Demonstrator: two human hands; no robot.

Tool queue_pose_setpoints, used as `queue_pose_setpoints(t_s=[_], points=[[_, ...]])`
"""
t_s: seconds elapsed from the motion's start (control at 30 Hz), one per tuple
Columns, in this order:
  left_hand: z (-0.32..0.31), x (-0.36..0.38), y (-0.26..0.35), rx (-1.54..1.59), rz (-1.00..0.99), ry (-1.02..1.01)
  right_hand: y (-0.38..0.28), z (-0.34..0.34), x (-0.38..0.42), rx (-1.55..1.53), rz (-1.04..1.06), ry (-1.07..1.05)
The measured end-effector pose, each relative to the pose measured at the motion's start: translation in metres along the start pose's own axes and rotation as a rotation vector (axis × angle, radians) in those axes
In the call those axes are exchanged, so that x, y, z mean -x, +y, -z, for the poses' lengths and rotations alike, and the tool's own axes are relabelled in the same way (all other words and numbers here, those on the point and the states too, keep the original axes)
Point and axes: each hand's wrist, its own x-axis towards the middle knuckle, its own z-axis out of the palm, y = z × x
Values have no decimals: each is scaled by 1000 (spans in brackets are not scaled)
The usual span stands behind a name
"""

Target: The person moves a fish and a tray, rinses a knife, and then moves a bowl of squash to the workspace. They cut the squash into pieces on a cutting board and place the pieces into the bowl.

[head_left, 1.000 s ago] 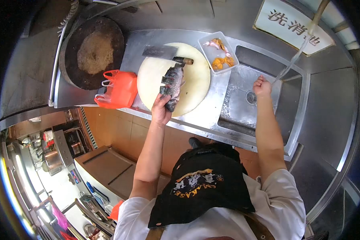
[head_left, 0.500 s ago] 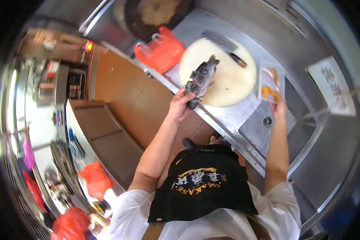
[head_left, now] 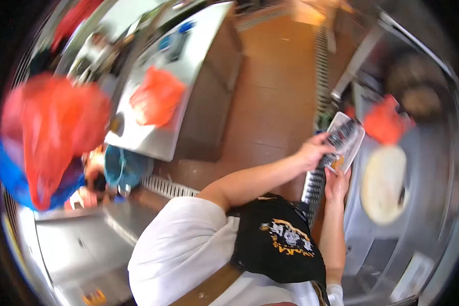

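My left hand (head_left: 313,152) is closed round one end of a dark, scaly fish (head_left: 342,133), which lies over a white tray. Under the near end of the white tray (head_left: 355,148) is my right hand (head_left: 337,183), its fingers gripping the edge. Some orange-yellow pieces (head_left: 335,164) show in the tray beside the fish. Both hands are close together, in front of the steel counter.
A round cutting board (head_left: 382,186) with a dark-handled knife (head_left: 402,196) and a red plastic bag (head_left: 385,121) are on the steel counter (head_left: 433,153). Across the tiled floor (head_left: 262,109) stands a white-topped cabinet (head_left: 201,64) with another red bag (head_left: 158,97). Large bags (head_left: 56,122) are at the left.
The view has swung left. The fish and the tray, apart before, are now together, with the fish over the tray. Both hands have moved away from the board.
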Motion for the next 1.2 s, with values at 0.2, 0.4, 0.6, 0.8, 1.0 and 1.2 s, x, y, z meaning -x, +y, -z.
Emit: queue_pose_setpoints(t_s=[0.2, 0.4, 0.6, 0.8, 1.0, 1.2], points=[[124, 85, 143, -838, -7, 595, 162, -133, -21, 46, -261, -222], [255, 193, 208, -1267, -464, 871, 302, -262, -37, 58, -670, -456], [331, 357, 211, -820, -382, 1196, 397, -432, -114, 284, -545, -467], [395, 485, 106, -537, -142, 1435, 449, -535, -191, 385, -404, -593], [468, 435, 88, -300, 180, 1252, 360, -316, -110, 395, -450, -705], [525, 232, 141, -1085, 190, 436, 115, 58, 16, 562, -396, 58]])
